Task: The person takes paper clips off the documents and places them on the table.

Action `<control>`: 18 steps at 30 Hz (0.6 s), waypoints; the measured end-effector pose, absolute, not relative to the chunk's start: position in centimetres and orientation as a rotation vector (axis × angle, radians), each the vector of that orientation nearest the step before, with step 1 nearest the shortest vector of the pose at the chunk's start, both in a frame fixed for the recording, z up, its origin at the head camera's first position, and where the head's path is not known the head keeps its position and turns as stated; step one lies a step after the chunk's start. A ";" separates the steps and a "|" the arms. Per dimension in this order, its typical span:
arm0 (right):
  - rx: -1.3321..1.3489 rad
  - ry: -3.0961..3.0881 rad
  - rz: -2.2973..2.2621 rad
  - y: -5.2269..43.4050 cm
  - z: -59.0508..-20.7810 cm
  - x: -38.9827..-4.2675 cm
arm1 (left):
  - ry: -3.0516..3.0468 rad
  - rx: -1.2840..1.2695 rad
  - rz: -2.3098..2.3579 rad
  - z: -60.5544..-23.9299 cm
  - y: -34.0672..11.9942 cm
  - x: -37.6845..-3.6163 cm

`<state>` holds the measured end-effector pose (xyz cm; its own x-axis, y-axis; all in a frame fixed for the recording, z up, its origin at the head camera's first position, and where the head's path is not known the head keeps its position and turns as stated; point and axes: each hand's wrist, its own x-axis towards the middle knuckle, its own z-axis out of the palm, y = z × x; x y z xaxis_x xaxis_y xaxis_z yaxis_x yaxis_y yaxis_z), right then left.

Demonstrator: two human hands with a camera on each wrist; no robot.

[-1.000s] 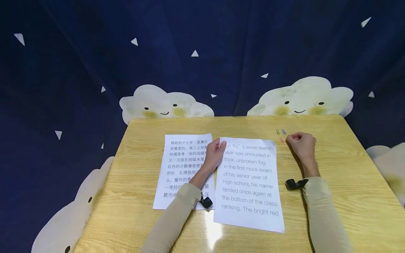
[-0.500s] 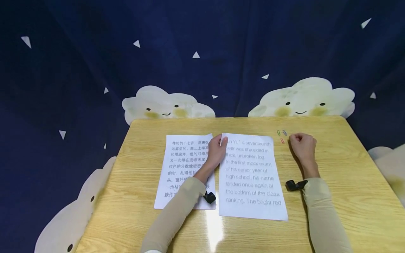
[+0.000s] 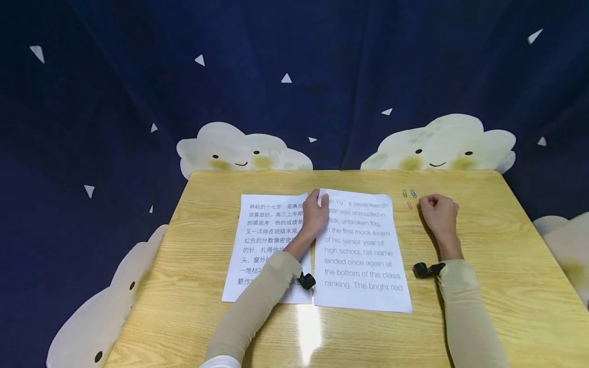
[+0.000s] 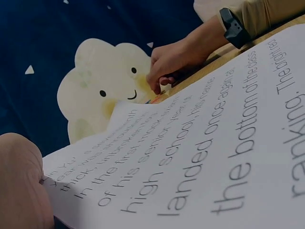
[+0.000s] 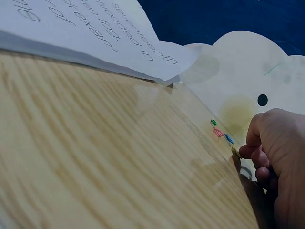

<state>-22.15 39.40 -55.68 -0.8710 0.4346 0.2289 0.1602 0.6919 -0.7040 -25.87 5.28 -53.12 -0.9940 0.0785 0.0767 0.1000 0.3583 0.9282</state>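
My left hand [image 3: 315, 214] grips the upper left corner of a sheet of paper [image 3: 359, 250] printed with English text, its thumb on top. In the right wrist view the sheet's near edge shows a shadow along the table. A second sheet [image 3: 267, 225], with Chinese text, lies to the left, partly covered by my left forearm. At the far right my right hand [image 3: 440, 217] is low near the table with curled fingers. Its fingertips pinch a small yellow paper clip [image 5: 235, 152]. Beside it lie a green paper clip [image 3: 405, 193], a blue one [image 3: 413, 194] and a pink one [image 3: 410, 205].
The wooden table [image 3: 497, 306] stands against a dark blue curtain [image 3: 340, 82] with white clouds and triangles on it. Each wrist carries a small black camera, the left one [image 3: 307, 281] hanging over the gap between the sheets.
My left hand has moved the English sheet away from me across the table, so that it lies more level with the Chinese sheet. My right hand has stayed near the paper clips.
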 end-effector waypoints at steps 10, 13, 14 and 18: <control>-0.424 -2.516 1.014 38.9 -55.6 -22.3 | -2.415 -0.151 -1.740 -53.1 4.8 -26.1; -0.451 -2.478 1.015 39.0 -55.1 -22.3 | -2.356 -0.249 -1.693 -52.2 4.2 -26.0; -0.470 -2.439 1.014 39.1 -54.9 -22.4 | -2.344 -0.285 -1.676 -51.8 3.9 -25.9; -0.463 -2.219 1.038 39.4 -52.9 -22.4 | -2.374 -0.367 -1.542 -49.9 2.1 -25.2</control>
